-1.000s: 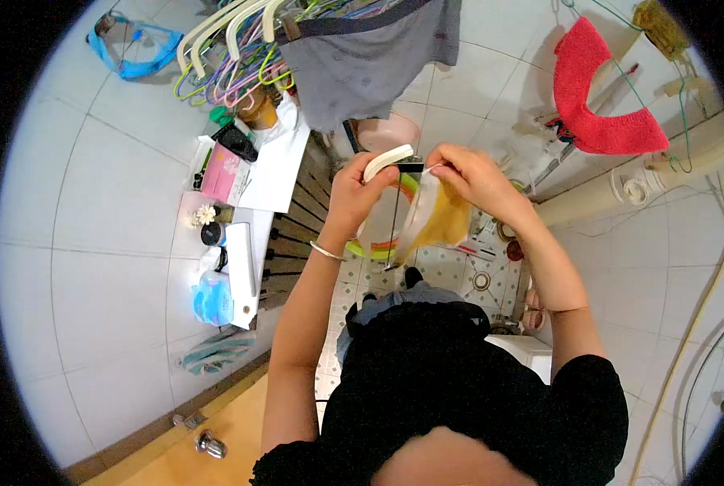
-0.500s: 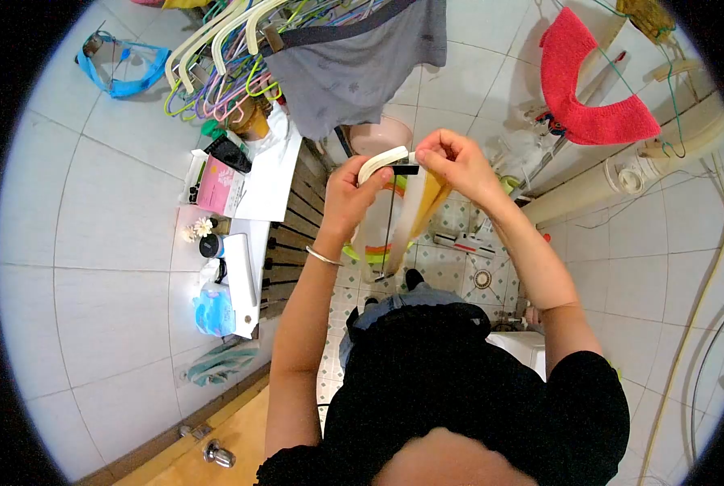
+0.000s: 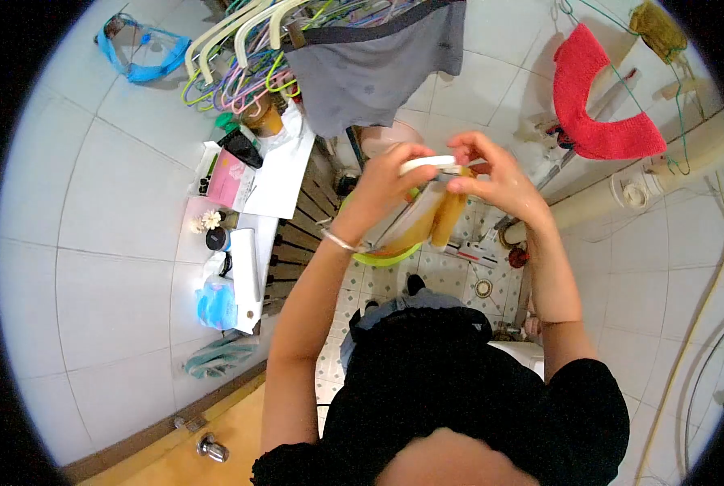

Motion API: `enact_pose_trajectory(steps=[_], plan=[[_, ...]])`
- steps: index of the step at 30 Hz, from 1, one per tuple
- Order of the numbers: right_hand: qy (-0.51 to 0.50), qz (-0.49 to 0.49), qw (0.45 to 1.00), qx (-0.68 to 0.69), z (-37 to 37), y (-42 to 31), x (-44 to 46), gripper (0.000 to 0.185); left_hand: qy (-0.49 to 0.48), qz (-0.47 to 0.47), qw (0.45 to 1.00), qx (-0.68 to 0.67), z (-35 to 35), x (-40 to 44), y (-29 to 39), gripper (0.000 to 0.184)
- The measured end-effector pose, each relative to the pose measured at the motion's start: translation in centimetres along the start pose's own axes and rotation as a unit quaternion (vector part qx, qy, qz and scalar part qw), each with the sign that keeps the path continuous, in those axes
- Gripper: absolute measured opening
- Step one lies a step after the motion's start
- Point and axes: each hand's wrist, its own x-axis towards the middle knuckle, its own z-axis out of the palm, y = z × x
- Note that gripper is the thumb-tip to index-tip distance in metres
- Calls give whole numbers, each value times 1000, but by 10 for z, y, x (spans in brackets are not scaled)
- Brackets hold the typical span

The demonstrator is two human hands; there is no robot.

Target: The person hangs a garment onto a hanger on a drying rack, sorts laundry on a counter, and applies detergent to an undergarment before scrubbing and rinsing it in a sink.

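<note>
My left hand (image 3: 384, 186) is closed round a white hanger (image 3: 428, 164), which has a thin dark bar and a clip. From the hanger hangs a yellow and whitish cloth (image 3: 449, 217), its yellow part folded at the right side. My right hand (image 3: 495, 180) is at the hanger's right end, thumb against the top of the yellow cloth and index finger raised apart from the thumb. The exact grip is partly hidden by the fingers. Below hangs a lime-green basin (image 3: 386, 257), partly covered by the cloth.
Many hangers (image 3: 240, 57) and grey shorts (image 3: 378, 73) hang at upper left. A white shelf (image 3: 277, 182) with toiletries runs along the left wall. A red knitted piece (image 3: 576, 97) hangs at upper right. Below are the tiled floor and a drain (image 3: 482, 288).
Both hands and the hanger have moved right, and the hanger has turned more level. My right index finger has lifted from its pinch, and the yellow cloth hangs further down.
</note>
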Motion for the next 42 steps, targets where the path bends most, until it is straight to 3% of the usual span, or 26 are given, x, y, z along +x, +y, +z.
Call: enact_pose_trajectory(steps=[2,4,6,8,10,11,13,15,16,18,20,21,23,25,27,28,29,30,32,34,36,38,40,42], plan=[[-35,-15,993,-110,-7,-11,-11,42,-3,29,996,80,13,8,22,32],[-64,-19,987,-147,-10,-9,-17,40,-30,146,984,98,28,17,37,36],[-2,-50,999,-17,-11,5,-18,31,-26,164,978,126,45,35,42,40],[49,-39,998,-4,-21,6,-22,20,-25,185,970,152,46,43,54,43],[106,13,993,43,-44,14,-26,18,67,343,914,208,42,49,71,40],[121,-10,992,33,-54,14,-27,17,64,354,910,209,32,47,84,40],[145,-29,985,87,-75,18,-30,17,182,402,859,261,-2,33,103,35],[161,-63,973,150,-97,22,-28,19,257,355,850,291,-30,23,98,35],[169,-74,972,148,-108,21,-25,19,226,292,876,310,-44,21,94,36],[134,-88,970,185,-128,17,-15,22,73,184,929,313,-68,21,67,34],[130,-103,966,198,-145,12,7,21,-199,-40,944,259,-79,21,86,34],[142,-93,968,183,-151,8,20,21,-201,-34,943,263,-79,22,88,34],[172,-87,972,131,-160,3,50,23,-233,28,963,132,-76,26,90,32],[185,-103,976,54,-173,10,82,25,-219,-4,972,83,-76,37,101,32],[284,-117,952,-21,-165,-2,104,31,-181,-59,982,18,-77,52,116,31],[326,-145,929,-93,-166,-3,114,34,-172,-68,982,32,-78,63,128,31],[408,-196,855,-252,-164,-5,123,36,-161,-81,983,41,-78,74,142,30],[409,-203,853,-252,-166,-8,127,36,-149,-95,983,49,-77,83,157,29],[442,-294,783,-323,-145,-45,122,38,-113,-103,987,59,-75,103,180,25],[420,-327,786,-314,-137,-68,126,41,-96,-116,986,77,-74,120,205,24],[467,-367,712,-374,-134,-84,128,39,-88,-116,988,54,-75,137,214,24],[465,-356,704,-401,-140,-93,132,44,-101,-133,984,59,-79,158,215,24],[483,-332,646,-489,-149,-97,139,49,-99,-148,982,58,-79,170,210,23],[475,-315,656,-495,-158,-93,148,50,-97,-163,980,63,-73,179,198,23]])
